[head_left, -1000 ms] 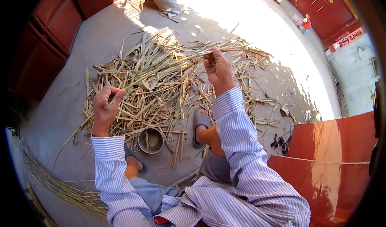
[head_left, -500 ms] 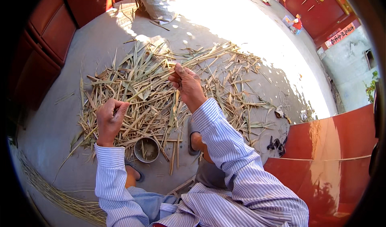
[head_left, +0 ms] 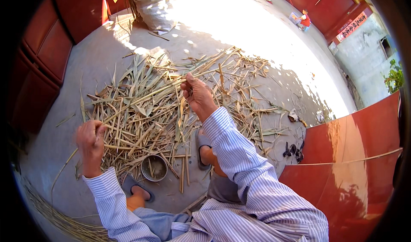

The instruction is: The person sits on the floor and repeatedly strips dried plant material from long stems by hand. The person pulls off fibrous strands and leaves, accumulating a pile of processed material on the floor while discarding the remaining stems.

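While the right hand pinches a slender stalk above the heap of dry stalks and leaves, the blurred left hand hides its finger closure, so the step seems single-stalk handling, the next move calling for a steady pinch.

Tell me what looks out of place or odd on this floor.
A short stalk-like piece sits inside the metal bowl, rather than among the stalks and leaves strewn beyond it. Farther right, a dark, tangled-looking item lies on the floor, odd because it matches none of that litter; I can't tell what it is.
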`<state>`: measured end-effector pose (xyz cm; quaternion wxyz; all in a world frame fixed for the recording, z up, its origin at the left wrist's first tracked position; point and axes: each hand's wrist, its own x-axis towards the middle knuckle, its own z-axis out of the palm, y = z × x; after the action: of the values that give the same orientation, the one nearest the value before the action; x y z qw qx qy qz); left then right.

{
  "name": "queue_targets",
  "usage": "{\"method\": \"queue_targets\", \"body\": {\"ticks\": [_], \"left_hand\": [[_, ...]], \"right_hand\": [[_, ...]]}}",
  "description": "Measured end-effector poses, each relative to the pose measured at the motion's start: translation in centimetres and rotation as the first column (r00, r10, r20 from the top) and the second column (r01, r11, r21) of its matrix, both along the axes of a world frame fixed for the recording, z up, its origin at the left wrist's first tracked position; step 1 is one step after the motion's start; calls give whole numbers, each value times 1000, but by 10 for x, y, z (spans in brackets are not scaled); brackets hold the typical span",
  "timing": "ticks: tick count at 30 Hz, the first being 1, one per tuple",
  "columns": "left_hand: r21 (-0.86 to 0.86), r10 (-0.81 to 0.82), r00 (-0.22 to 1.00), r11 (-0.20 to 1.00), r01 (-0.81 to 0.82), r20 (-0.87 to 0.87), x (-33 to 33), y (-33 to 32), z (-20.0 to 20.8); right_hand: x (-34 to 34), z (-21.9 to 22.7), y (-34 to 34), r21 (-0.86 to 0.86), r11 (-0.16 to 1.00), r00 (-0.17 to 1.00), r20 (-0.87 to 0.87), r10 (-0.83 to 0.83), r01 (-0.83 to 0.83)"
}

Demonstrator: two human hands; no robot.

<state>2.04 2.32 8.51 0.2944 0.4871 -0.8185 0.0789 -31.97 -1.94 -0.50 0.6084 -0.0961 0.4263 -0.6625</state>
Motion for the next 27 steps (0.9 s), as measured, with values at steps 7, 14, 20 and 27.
{"method": "queue_targets", "body": {"ticks": [7, 14, 20, 27], "left_hand": [[196, -169, 960, 957, 215, -225, -56, -4, -50], [271, -120, 970, 946, 176, -210, -30, -6, -50], [325, -100, 963, 928, 181, -249, -19, -1, -56], [366, -96, 968, 913, 178, -231, -30, -4, -59]], "right_hand": [[41, 7, 6, 26, 975, 951, -216, 220, -219], [-11, 1, -12, 41, 995, 973, -219, -79, 90], [4, -4, -5, 116, 982, 983, -89, 159, -148], [47, 6, 3, -36, 944, 933, -169, 317, -327]]}}
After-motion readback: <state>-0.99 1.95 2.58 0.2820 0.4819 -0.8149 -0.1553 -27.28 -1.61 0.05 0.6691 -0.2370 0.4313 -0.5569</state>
